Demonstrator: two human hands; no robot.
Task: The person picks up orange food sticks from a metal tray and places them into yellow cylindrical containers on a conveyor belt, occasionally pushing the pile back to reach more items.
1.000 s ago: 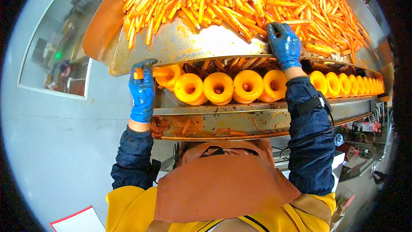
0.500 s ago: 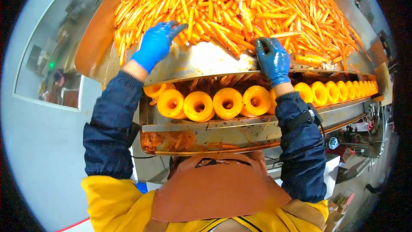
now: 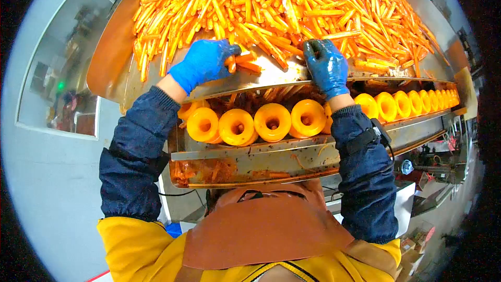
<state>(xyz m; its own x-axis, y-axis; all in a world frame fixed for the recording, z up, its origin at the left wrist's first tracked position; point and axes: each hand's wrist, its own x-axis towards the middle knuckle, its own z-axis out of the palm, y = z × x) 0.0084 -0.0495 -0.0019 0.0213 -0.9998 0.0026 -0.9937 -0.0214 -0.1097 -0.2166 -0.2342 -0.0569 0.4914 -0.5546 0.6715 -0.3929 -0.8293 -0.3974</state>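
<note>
My left hand (image 3: 206,65), in a blue glove, is closed around a few glossy orange sticks (image 3: 248,66) whose ends poke out to the right, just above the metal tray (image 3: 193,84). My right hand (image 3: 327,68), its blue glove darkened by oily residue, is by the tray's front edge with thumb and fingers curled together. One orange stick of the pile ends beside those fingertips; what they grip, if anything, is hidden. Beyond both hands spreads a large heap of orange sticks (image 3: 292,8).
Below the tray's edge runs a row of yellow funnel-like cups (image 3: 272,122) with central holes. A metal ledge (image 3: 250,149) and a lower trough (image 3: 209,171) with orange scraps lie nearer me. A grey wall with a window (image 3: 57,73) stands left; boxes (image 3: 412,250) sit lower right.
My left hand has moved down and right from the heap's edge and closed on a few sticks. My right hand has shifted slightly left and up, fingers still curled.
</note>
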